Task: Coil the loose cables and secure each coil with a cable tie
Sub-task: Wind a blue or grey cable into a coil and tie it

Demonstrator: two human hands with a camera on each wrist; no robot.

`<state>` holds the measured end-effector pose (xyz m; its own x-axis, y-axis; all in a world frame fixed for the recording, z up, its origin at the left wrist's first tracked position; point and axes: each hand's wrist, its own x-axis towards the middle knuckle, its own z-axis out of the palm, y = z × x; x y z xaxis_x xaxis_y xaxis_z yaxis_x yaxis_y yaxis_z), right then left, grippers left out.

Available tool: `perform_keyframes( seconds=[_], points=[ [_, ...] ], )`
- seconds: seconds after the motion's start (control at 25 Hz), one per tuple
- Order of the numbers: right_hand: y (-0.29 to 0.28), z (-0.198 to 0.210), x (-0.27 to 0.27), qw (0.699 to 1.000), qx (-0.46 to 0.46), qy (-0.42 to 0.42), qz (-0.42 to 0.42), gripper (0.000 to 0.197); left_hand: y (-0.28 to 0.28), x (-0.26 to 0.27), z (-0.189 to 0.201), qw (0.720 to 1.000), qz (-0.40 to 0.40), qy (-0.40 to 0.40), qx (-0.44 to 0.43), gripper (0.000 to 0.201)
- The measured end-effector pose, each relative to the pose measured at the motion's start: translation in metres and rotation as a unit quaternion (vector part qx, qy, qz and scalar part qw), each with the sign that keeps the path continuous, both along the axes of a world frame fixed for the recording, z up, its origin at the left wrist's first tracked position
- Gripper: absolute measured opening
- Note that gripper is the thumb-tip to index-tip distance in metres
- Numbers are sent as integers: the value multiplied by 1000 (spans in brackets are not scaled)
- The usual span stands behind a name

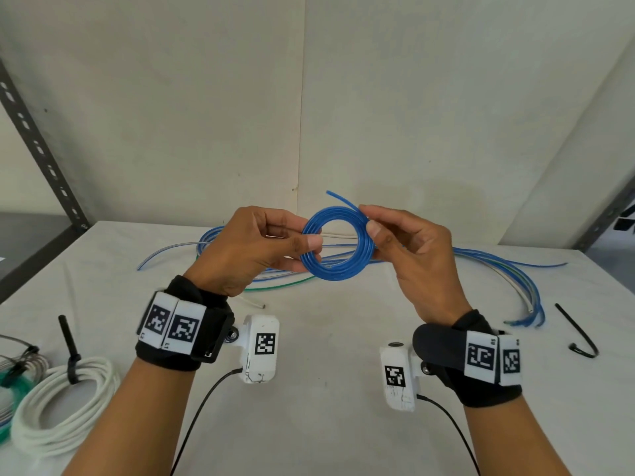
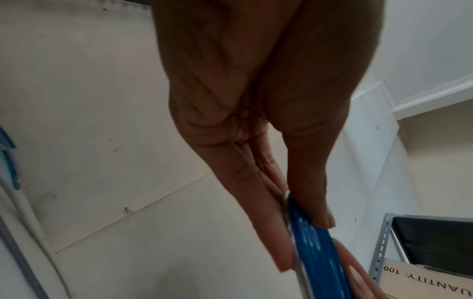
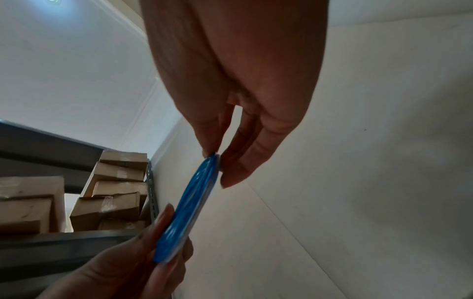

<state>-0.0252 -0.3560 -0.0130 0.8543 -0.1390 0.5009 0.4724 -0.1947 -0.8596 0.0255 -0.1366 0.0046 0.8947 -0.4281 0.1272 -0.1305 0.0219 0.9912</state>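
Two hands pinch the blue coil [image 1: 336, 244] at nine and three o'clock, left hand [image 1: 254, 249] and right hand [image 1: 412, 259] stopping its loops springing apart before tying.

Cardboard boxes [image 3: 112, 192] sit stacked on a grey metal shelf rack [image 3: 151, 194] beside a white wall [image 1: 206, 97].

I see a white table [image 1: 343, 389] carrying loose cables [image 1: 498, 266] at the back, a white tied coil [image 1: 65, 407] at front left — and a black cable tie [image 1: 577, 333] lying at right.
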Motion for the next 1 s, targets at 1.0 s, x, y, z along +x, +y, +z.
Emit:
perform_keyframes(
  seconds=[1.0],
  points=[
    [-1, 5, -5, 998, 12, 8, 59, 12, -5, -3, -3, 997, -41, -50, 41, 18]
  ],
)
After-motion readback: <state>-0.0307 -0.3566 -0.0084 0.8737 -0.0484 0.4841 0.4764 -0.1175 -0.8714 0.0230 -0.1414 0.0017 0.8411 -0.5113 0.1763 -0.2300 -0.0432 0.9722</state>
